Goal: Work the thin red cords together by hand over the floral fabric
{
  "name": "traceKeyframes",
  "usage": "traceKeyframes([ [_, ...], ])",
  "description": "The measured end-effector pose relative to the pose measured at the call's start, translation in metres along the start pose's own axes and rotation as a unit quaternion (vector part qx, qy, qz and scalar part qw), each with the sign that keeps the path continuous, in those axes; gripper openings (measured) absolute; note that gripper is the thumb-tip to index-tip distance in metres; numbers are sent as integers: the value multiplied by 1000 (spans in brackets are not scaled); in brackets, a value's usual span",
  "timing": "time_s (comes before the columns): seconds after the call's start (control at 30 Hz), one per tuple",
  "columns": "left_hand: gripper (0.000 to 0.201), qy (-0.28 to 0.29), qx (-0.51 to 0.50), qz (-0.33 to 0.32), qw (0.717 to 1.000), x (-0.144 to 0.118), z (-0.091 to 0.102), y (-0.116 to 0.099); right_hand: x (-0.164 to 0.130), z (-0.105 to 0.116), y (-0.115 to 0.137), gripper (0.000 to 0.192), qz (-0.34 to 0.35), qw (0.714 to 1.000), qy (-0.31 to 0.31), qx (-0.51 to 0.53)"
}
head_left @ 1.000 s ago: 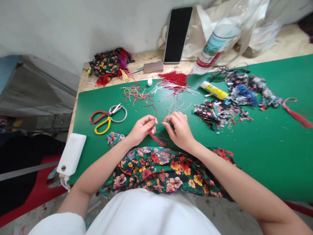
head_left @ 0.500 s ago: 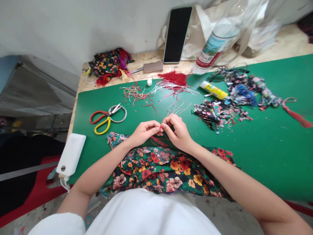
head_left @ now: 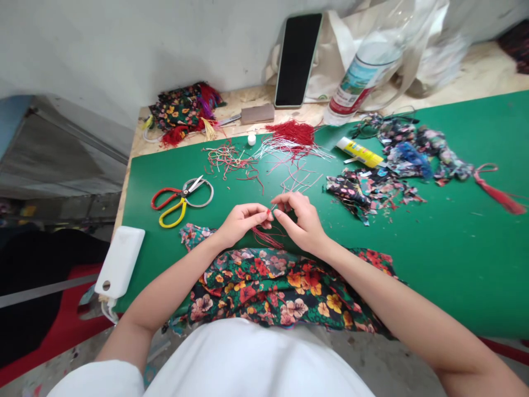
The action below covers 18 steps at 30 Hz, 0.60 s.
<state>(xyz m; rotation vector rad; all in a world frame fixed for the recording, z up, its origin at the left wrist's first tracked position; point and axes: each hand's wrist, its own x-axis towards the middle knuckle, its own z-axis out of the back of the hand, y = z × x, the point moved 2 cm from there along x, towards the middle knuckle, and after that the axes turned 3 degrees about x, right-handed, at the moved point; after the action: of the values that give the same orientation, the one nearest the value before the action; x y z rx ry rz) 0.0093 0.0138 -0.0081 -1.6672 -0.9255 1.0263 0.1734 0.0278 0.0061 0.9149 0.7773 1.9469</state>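
My left hand (head_left: 242, 223) and my right hand (head_left: 301, 220) meet fingertip to fingertip over the green mat (head_left: 433, 259). Both pinch the top end of a small red tassel (head_left: 266, 237), whose threads hang down between the hands. Just below the hands a floral cloth (head_left: 285, 286) drapes over the table's near edge. Loose red and white cords (head_left: 295, 179) lie on the mat just beyond my right hand.
Red-and-yellow scissors (head_left: 179, 197) lie at the left, a white power bank (head_left: 119, 262) at the near left corner. A red thread bundle (head_left: 291, 133), glue tube (head_left: 359, 153), fabric scraps (head_left: 372, 190), a phone (head_left: 297, 58) and a bottle (head_left: 359, 74) stand farther back.
My hands were a little apart a second ago, then came together on the tassel's top. They now stay joined, with the fingers shifted slightly.
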Motion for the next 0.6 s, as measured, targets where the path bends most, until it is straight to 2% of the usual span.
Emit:
traceKeyframes([
  [0.2, 26, 6, -2, 7, 1000, 0, 0, -1, 2, -1, 0, 10, 21, 999, -15, -33],
  [0.6, 25, 10, -12, 12, 1000, 0, -1, -1, 2, 0, 2, 11, 8, 999, -24, -25],
])
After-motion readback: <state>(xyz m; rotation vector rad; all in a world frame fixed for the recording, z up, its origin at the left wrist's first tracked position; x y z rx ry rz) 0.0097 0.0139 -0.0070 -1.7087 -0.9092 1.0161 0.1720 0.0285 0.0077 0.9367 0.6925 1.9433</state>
